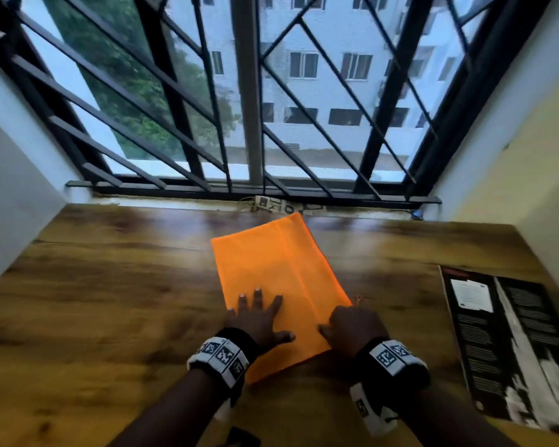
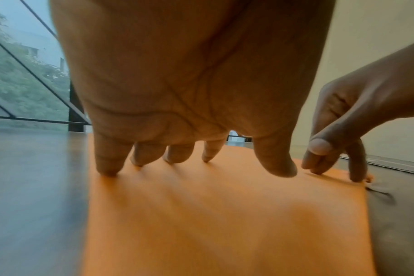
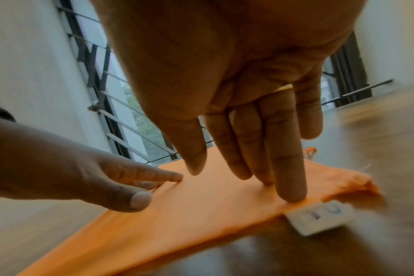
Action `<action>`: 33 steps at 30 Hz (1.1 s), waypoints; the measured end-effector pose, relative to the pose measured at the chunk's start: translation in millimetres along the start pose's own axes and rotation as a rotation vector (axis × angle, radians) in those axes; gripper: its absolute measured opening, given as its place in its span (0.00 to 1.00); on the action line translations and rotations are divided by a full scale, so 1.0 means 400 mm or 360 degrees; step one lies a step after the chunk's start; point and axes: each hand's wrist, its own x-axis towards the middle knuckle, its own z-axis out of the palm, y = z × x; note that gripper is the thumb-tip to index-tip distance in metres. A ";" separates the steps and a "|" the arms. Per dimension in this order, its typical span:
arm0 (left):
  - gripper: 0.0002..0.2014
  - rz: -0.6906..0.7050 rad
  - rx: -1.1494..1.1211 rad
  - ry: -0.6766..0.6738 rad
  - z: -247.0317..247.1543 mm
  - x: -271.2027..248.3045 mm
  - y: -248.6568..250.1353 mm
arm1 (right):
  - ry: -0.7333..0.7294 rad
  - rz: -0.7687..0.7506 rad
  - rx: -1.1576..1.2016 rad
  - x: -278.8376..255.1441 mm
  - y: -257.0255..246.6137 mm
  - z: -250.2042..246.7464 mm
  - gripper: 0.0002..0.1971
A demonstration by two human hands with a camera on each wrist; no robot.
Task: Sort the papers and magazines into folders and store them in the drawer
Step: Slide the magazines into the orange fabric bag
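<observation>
1. Head view, nearest: two forearms with marker-printed wrist bands point(image 1: 221, 353) reach forward over a wooden desk point(image 1: 110, 285).
2. Left hand point(image 1: 259, 321) lies flat on the near left part of an orange folder point(image 1: 271, 272), fingers spread and straight; the left wrist view shows the fingertips point(image 2: 109, 168) pressing the orange surface.
3. Right hand point(image 1: 352, 327) rests at the folder's near right edge. The right wrist view shows its fingers point(image 3: 288, 168) extended and close together, tips touching the folder by a white label point(image 3: 319, 218); nothing is gripped.
4. The folder lies closed and flat mid-desk, turned at an angle, its far corner close to the window sill.
5. To the right, apart from the folder, a dark magazine point(image 1: 510, 343) lies flat on the desk.
6. Farthest, a barred window point(image 1: 249, 91) shows trees and a pale building.
</observation>
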 end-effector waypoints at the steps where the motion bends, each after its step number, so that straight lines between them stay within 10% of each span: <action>1: 0.49 0.0023 0.0007 -0.0013 -0.006 0.009 0.010 | 0.0007 0.0024 0.0068 -0.004 0.013 0.010 0.23; 33: 0.57 0.0381 0.0194 -0.0178 0.008 0.016 0.144 | 0.0545 0.0440 0.1133 0.051 0.230 0.032 0.15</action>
